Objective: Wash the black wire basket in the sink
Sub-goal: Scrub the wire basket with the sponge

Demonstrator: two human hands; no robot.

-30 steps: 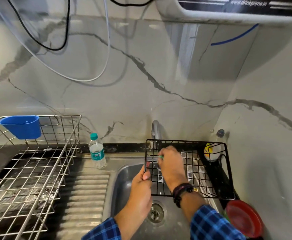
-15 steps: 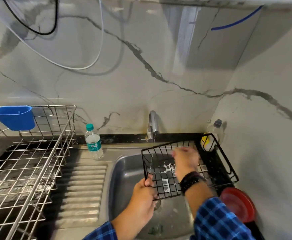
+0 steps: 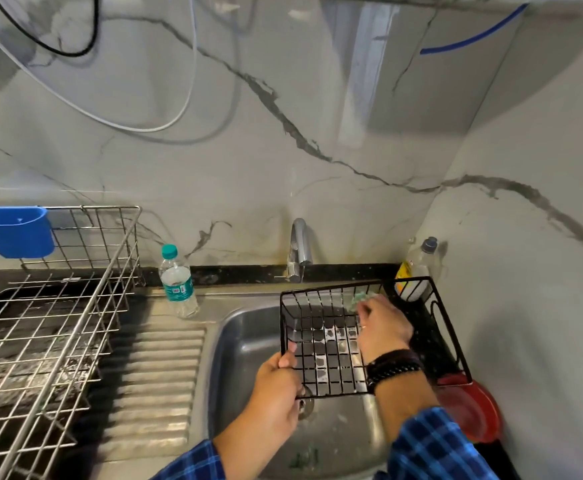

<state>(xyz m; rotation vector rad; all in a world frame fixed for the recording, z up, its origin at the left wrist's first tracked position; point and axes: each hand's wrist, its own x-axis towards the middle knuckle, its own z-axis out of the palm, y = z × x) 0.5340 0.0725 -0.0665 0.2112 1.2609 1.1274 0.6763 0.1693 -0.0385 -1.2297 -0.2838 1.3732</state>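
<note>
**Basket held over the sink, both hands on it**

Head view: the black wire basket (image 3: 328,355) is held tilted above the right side of the steel sink (image 3: 248,341), its floor facing the camera and its far rim just below the tap (image 3: 298,244). The left hand (image 3: 276,386) has its fingers curled round the basket's near left edge, thumb on top of the wire. The right hand (image 3: 383,330) reaches inside the basket, its fingers bent round a green scrub pad (image 3: 361,297) against the far wall; that spot is blurred. A soap bottle (image 3: 418,268) stands behind the basket's far right corner, and a red plate (image 3: 473,410) lies under its right end. On the left are a water bottle (image 3: 178,282) and a steel dish rack (image 3: 58,323) carrying a blue cup (image 3: 13,232).
</note>
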